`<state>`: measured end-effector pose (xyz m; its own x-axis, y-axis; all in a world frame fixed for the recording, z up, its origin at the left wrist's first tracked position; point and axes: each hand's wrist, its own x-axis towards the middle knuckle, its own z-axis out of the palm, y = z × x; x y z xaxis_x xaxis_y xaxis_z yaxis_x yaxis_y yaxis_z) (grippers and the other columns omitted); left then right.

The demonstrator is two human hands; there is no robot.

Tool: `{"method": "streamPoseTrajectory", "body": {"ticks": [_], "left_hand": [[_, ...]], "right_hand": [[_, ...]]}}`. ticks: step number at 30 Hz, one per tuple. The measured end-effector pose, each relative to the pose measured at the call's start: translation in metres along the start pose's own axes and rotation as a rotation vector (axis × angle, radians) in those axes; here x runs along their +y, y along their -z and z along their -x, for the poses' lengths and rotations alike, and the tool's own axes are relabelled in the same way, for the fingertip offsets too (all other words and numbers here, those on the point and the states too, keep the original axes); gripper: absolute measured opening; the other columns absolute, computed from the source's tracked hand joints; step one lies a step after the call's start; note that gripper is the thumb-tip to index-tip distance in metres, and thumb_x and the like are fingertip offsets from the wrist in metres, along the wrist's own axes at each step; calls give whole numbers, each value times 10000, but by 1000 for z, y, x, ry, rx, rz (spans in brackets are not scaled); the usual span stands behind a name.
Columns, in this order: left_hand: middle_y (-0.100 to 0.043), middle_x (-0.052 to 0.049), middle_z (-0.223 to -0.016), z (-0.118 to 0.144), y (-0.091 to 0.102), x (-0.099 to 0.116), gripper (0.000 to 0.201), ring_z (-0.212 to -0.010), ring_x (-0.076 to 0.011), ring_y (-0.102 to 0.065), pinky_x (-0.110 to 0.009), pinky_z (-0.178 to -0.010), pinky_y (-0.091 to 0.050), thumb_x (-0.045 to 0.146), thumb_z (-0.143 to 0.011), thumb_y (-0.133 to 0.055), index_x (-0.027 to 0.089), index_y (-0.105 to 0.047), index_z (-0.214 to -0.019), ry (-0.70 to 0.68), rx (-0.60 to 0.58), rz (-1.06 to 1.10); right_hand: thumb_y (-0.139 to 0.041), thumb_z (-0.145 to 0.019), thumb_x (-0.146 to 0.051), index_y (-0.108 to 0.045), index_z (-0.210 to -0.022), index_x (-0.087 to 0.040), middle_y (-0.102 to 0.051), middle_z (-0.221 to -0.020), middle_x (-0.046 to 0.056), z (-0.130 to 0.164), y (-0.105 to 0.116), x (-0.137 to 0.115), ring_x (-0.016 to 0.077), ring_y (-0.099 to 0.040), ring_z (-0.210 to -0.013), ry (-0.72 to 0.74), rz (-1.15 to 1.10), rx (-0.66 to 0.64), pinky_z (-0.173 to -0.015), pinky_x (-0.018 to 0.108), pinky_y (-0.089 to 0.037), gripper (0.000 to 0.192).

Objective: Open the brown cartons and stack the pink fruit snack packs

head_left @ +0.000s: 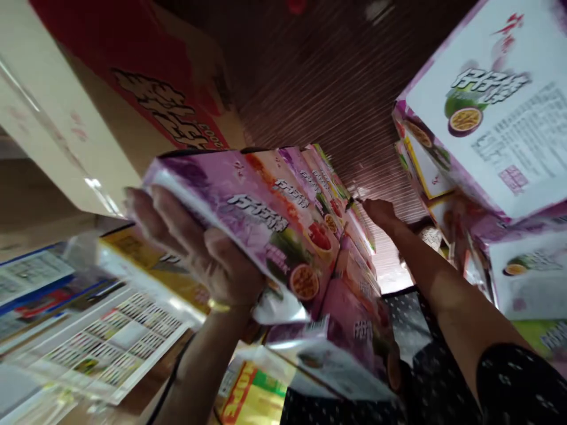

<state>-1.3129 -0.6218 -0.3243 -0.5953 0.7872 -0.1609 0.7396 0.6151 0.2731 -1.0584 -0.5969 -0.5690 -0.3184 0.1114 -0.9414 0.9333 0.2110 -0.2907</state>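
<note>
Between my hands stands a row of pink and purple cartons (266,218) with passion fruit and grapefruit pictures, tilted and pressed together. My left hand (199,254) is spread along the pale end of the nearest carton and bears it, a yellow band at the wrist. At the row's far right end, my right hand (380,215) has its fingers curled against the last carton's edge; its fingertips are partly hidden. More purple cartons (336,360) lie just below the row, close to my dark patterned clothing.
A large brown and red carton (177,77) stands at upper left. White and purple cartons (500,112) are piled on the right. A yellow box (133,254) and a white printed carton (119,342) lie at left. The ribbed dark floor (301,82) shows behind.
</note>
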Motion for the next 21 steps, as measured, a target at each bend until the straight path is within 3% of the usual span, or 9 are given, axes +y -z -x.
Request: {"method": "streamPoseTrajectory", "body": {"ticks": [2,3,7,10,14,17,21], "left_hand": [[-208,-138,-1782,-1,0,-2,913,-1674,-287,-115,-443,-1373,-61,686,-1017,-222,76,-303,-1691,-233,53,-34],[-217,-174,-1774,-1,1,-2,878,-1674,-286,-122,-467,-1374,-62,635,-1042,-202,44,-306,-1682,-277,68,-40],[-235,-188,-1767,-1,5,16,828,-1679,-297,-89,-554,-1367,0,600,-1051,-181,75,-368,-1663,-69,-29,26],[-273,-130,-1765,-10,11,29,776,-1683,-273,-71,-538,-1372,-5,609,-1034,-321,157,-398,-1660,87,-162,128],[-267,-111,-1770,-19,30,34,727,-1683,-256,-58,-527,-1369,-21,567,-1035,-427,180,-418,-1650,98,-200,188],[-236,-136,-1777,13,49,46,712,-1684,-270,-40,-542,-1364,0,552,-1051,-392,164,-420,-1647,17,-165,192],[-297,-192,-1745,106,52,66,749,-1678,-288,-104,-579,-1353,-14,565,-1077,-252,105,-402,-1648,-48,-173,177]], "right_hand": [[-210,-1134,-441,-636,-1342,-119,-764,-1126,221,41,9,8,322,-745,-1118,-107,-24,96,-892,399,-559,574],[-205,-1135,-458,-614,-1352,-129,-767,-1117,209,62,14,10,316,-748,-1103,-141,-36,129,-885,388,-551,568],[-225,-1140,-434,-611,-1291,-150,-767,-1139,177,144,21,7,290,-747,-1074,-129,-70,131,-821,328,-499,502],[-241,-1141,-407,-632,-1237,-152,-774,-1113,154,192,18,-4,266,-742,-1047,-139,-106,128,-766,298,-451,476],[-255,-1144,-380,-637,-1230,-151,-774,-1070,140,241,15,-20,238,-730,-989,-164,-146,222,-741,281,-410,454],[-264,-1142,-371,-647,-1207,-141,-769,-1049,148,281,7,-23,242,-718,-970,-189,-197,287,-735,288,-392,452],[-261,-1139,-418,-673,-1194,-163,-772,-1076,140,332,-21,-21,247,-708,-959,-231,-286,302,-735,293,-397,487]]}}
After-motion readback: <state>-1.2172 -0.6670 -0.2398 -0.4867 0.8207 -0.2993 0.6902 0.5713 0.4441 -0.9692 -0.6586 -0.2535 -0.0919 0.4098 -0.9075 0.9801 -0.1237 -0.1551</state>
